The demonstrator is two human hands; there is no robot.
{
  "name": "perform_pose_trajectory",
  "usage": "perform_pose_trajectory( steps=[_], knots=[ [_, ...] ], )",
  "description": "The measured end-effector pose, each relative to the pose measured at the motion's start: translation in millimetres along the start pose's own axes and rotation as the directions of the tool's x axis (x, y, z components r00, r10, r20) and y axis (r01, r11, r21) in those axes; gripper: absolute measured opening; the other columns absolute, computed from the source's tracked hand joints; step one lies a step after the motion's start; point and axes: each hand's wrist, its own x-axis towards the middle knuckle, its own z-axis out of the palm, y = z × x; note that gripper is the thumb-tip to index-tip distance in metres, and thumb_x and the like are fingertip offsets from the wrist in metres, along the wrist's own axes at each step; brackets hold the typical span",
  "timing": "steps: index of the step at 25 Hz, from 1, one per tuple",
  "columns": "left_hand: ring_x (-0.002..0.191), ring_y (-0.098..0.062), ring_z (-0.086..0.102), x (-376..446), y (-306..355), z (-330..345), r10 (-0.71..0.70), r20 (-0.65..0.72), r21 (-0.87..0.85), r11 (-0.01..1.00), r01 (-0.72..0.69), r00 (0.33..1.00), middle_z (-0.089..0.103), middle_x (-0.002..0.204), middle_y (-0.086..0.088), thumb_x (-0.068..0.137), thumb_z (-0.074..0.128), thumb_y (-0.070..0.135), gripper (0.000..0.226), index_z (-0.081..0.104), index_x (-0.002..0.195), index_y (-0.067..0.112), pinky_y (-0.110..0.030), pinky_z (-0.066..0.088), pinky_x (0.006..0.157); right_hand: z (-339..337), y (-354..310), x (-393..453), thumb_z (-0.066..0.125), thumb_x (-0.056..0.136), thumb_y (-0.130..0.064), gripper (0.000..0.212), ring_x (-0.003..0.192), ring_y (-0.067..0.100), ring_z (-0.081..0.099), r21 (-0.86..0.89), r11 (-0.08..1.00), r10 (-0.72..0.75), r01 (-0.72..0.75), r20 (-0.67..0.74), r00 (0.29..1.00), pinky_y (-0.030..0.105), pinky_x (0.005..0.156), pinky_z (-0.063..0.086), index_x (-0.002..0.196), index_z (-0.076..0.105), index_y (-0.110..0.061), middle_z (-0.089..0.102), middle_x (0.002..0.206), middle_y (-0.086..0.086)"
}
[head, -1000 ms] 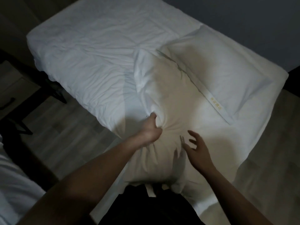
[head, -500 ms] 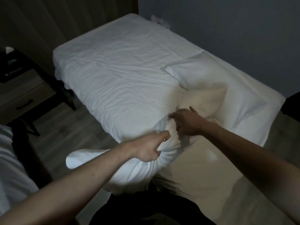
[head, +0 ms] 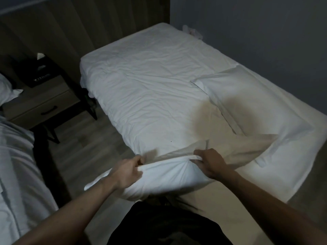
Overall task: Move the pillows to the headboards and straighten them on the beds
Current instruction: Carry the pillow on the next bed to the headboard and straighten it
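Note:
A white pillow (head: 164, 175) is held up at the near edge of the bed (head: 150, 89), stretched sideways between both hands. My left hand (head: 127, 171) pinches its left end and my right hand (head: 210, 163) grips its top edge further right. A second white pillow (head: 254, 105) lies flat on the right side of the bed, close to the wall. The wooden headboard panel (head: 106, 20) rises at the far end of the bed. The bedsheet is white and wrinkled.
A nightstand (head: 42, 103) with a drawer stands left of the bed, with a dark box (head: 35, 71) on top. Another bed (head: 16, 165) with white linen fills the left edge. Wood flooring (head: 92, 144) runs between the two beds. A grey wall (head: 265, 32) borders the right side.
The near pillow was lifted off the bed and pulled toward me. My right hand went from open above it to gripping it, and both hands have spread apart along its edge.

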Motion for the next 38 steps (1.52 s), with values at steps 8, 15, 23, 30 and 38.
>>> perform_pose_trajectory(
  steps=[8,15,23,30,38],
  knots=[
    [0.063,-0.013,0.059,-8,-39,-37,-0.205,-0.289,-0.269,0.955,0.127,0.935,0.065,0.064,0.001,0.094,0.063,0.048,0.032,0.057,0.078,0.02,-0.033,0.048,0.064,-61,9,0,0.075,0.088,-0.048,0.044,0.059,0.021,0.059,0.108,0.987,0.13,-0.119,-0.092,0.987,0.041,0.058,0.045,0.064,0.056,-0.016,0.056,0.056,0.005],
    [0.07,-0.011,0.059,9,-38,-9,-0.112,-0.208,-0.251,0.966,0.057,0.972,0.065,0.074,0.008,0.096,0.065,0.027,0.02,0.048,0.086,0.027,-0.042,0.053,0.078,-26,42,-24,0.076,0.087,-0.052,0.027,0.068,0.017,0.063,-0.036,0.957,0.29,-0.289,0.037,0.956,0.035,0.061,0.047,0.078,0.071,-0.027,0.064,0.065,-0.004],
    [0.083,-0.011,0.064,2,-46,-25,-0.073,-0.439,-0.124,0.992,0.02,0.895,0.064,0.088,0.011,0.092,0.069,0.029,0.008,0.071,0.085,0.026,-0.036,0.048,0.088,-46,26,-24,0.081,0.087,-0.034,0.014,0.06,0.013,0.058,0.099,0.977,0.201,-0.187,-0.162,0.966,0.035,0.056,0.043,0.077,0.072,-0.031,0.059,0.061,-0.003],
    [0.082,-0.021,0.055,6,-56,-27,-0.211,-0.514,-0.097,0.977,0.188,0.831,0.058,0.082,0.005,0.088,0.073,0.045,0.028,0.062,0.07,0.027,-0.035,0.037,0.074,-48,56,-14,0.073,0.092,-0.046,0.025,0.086,0.029,0.068,-0.093,0.952,0.274,-0.292,-0.164,0.948,0.041,0.076,0.05,0.09,0.074,-0.021,0.067,0.089,0.001],
    [0.069,-0.03,0.061,17,-59,-24,-0.259,-0.479,-0.17,0.965,0.201,0.839,0.066,0.068,-0.002,0.092,0.068,0.046,0.034,0.056,0.07,0.023,-0.036,0.045,0.06,-71,95,-39,0.015,0.078,-0.093,0.077,0.073,0.017,0.046,-0.326,0.908,0.237,-0.263,-0.118,0.964,0.037,0.076,0.036,0.063,0.055,-0.028,0.051,0.058,-0.012]
  ],
)
